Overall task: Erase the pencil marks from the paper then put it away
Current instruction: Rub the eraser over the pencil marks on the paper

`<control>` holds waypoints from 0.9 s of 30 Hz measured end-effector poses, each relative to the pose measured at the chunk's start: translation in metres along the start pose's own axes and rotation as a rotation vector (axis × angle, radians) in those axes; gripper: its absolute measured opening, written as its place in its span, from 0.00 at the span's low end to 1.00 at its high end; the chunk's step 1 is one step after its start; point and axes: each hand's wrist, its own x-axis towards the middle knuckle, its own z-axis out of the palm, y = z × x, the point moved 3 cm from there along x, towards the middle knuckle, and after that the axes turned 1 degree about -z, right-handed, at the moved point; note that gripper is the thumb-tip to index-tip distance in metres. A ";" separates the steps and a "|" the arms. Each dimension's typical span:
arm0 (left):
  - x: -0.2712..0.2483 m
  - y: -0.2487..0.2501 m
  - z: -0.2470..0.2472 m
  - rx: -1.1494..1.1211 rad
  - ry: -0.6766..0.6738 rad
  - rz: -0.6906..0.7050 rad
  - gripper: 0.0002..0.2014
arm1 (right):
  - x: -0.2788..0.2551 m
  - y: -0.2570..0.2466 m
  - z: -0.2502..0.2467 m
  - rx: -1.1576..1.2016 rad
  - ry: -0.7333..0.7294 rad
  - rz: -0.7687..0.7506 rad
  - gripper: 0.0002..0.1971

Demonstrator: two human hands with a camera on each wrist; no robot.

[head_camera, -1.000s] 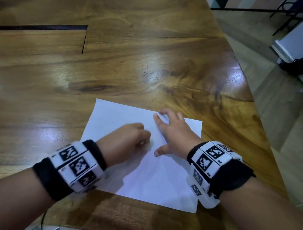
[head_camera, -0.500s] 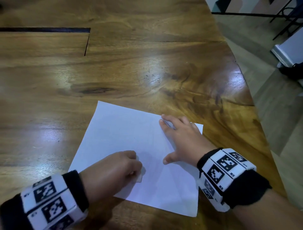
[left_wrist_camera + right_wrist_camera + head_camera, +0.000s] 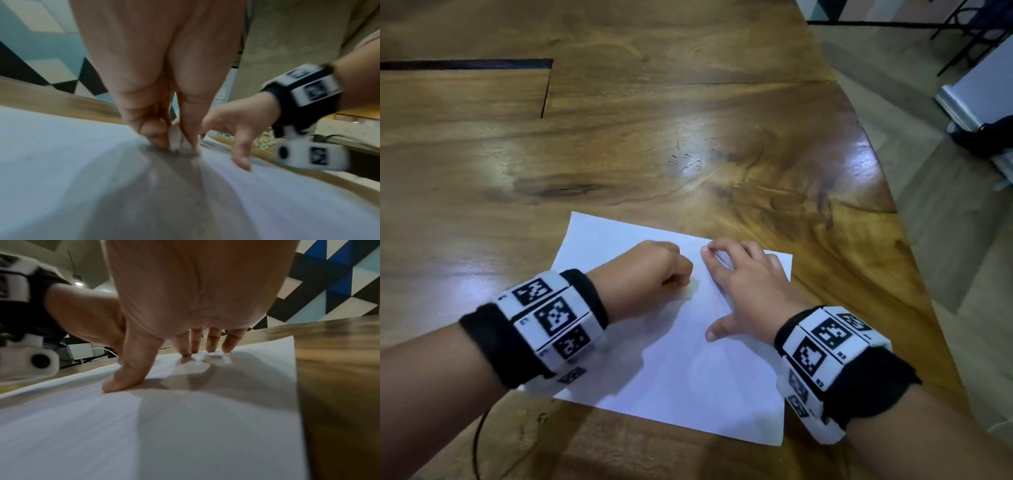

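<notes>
From the head view, a white paper (image 3: 674, 359) is seen lying flat on a wooden table (image 3: 619, 144), near the edge closest to the person. The right hand (image 3: 750, 291) is spread out flat on the far right part of the paper, fingers straight. It is likely kept there so the paper does not slide or crumple while it is rubbed. The left hand (image 3: 643, 274) is curled into a fist, and a small pale eraser (image 3: 690, 287) is pinched in it, poking out on the thumb side and touching the paper. No pencil marks can be made out from here; they may be too faint. No box, drawer or folder is seen, so where the paper will be put away cannot be told.

From the left wrist view, the eraser (image 3: 174, 138) is seen held tight between the fingers and thumb, its tip pushed down on the paper (image 3: 61, 162). This picture is blurry. The right hand (image 3: 232, 128) is seen beside it, thumb down on the sheet.

From the right wrist view, the fingertips (image 3: 211, 347) and thumb are pressed on the paper (image 3: 205, 426), close to its right edge. The rubbing step looks not yet finished.
</notes>
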 end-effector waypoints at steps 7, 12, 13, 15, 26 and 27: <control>0.036 -0.007 -0.018 0.051 0.117 -0.031 0.01 | -0.002 0.000 -0.002 0.006 0.012 -0.003 0.57; 0.005 -0.002 0.003 0.038 0.037 0.087 0.06 | -0.002 0.000 -0.001 0.015 0.009 -0.003 0.57; -0.009 -0.001 0.009 0.038 -0.048 0.126 0.07 | -0.001 0.000 -0.001 0.016 0.009 -0.003 0.57; -0.027 -0.001 0.017 0.017 -0.186 0.133 0.07 | -0.002 -0.001 -0.001 0.023 0.010 -0.002 0.57; 0.014 -0.004 -0.003 0.044 0.056 0.063 0.06 | -0.003 0.000 -0.001 0.036 0.025 0.005 0.57; 0.001 -0.002 0.002 0.046 -0.012 0.109 0.07 | -0.002 0.000 -0.001 0.035 0.024 0.004 0.57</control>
